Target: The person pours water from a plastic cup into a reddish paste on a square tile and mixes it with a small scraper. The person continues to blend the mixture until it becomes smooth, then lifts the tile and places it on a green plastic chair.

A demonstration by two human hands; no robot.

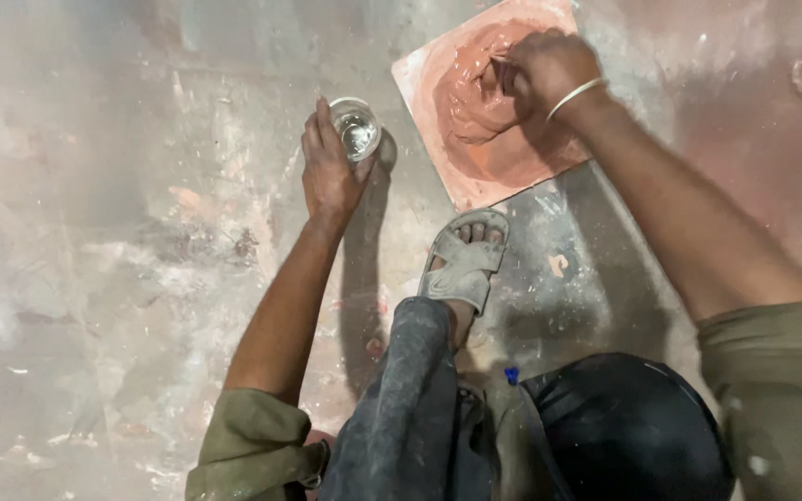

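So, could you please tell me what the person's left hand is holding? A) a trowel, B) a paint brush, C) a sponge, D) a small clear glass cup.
D: the left hand is wrapped around a small clear glass cup above the dusty floor, while the right hand works the reddish paste on the square tile.

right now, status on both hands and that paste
Left hand gripping small glass cup. Right hand in reddish paste on square tile. Sandalled foot beside tile.
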